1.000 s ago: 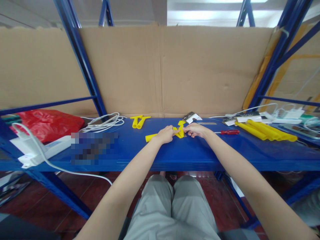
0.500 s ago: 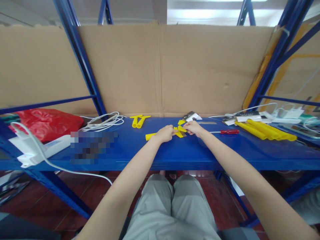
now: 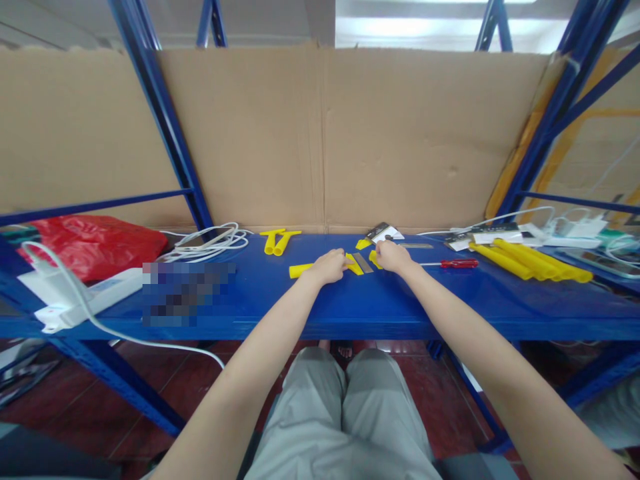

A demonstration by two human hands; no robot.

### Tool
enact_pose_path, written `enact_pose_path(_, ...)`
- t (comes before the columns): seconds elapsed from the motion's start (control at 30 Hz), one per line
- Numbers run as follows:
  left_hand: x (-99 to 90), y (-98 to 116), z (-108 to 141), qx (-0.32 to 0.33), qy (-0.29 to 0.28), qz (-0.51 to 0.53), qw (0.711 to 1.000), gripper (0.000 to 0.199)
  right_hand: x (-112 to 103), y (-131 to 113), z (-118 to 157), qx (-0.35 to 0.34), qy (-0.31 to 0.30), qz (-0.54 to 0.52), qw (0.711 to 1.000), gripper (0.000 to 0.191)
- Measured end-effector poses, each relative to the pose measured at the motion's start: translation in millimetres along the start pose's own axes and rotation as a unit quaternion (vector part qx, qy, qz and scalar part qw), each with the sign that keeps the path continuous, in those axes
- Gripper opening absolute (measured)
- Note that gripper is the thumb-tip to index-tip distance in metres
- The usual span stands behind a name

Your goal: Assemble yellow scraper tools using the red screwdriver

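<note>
My left hand's (image 3: 330, 266) grip is closed round the yellow scraper (image 3: 355, 265) on the blue tabletop (image 3: 330, 307), my right's (image 3: 393, 256) pinching a small yellow piece (image 3: 374, 259) beside the blade (image 3: 364, 263), so I'd pin the handle (image 3: 300, 271) firmly, fingers off that edge.

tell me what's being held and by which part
The left hand holds the yellow scraper around its middle; the right hand has a small yellow piece, its exact hold hidden.
</note>
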State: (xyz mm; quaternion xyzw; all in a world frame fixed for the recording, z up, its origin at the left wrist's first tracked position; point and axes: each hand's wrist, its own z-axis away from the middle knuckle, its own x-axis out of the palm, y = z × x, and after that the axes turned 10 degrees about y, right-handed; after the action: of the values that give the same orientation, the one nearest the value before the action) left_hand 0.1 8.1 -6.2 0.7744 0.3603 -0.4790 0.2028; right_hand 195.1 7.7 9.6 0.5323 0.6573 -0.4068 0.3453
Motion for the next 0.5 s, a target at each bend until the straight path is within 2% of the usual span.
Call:
enact_pose_path(0.1, -0.8, 0, 0, -0.005, 0.001, -0.005, 1.0, 0.031, -5, -9, 5, -0.06, -0.006, 0.01, 0.998, 0.013)
enact_pose_path(0.27, -1.9, -1, 0, -0.014, -0.002, -0.023, 1.0, 0.03, -9, -21, 11, -0.138, -0.035, 0.031, 0.989, 0.022)
enact_pose_path(0.4, -4.4, 1, 0, -0.024, -0.004, -0.022, 0.999, 0.029, -9, -23, 10, -0.137, -0.043, 0.025, 0.989, 0.02)
enact_pose_path(0.5, -7.2, 3, 0, -0.029, -0.002, -0.015, 0.999, 0.029, -8, -20, 4, -0.103, -0.087, -0.011, 0.991, 0.024)
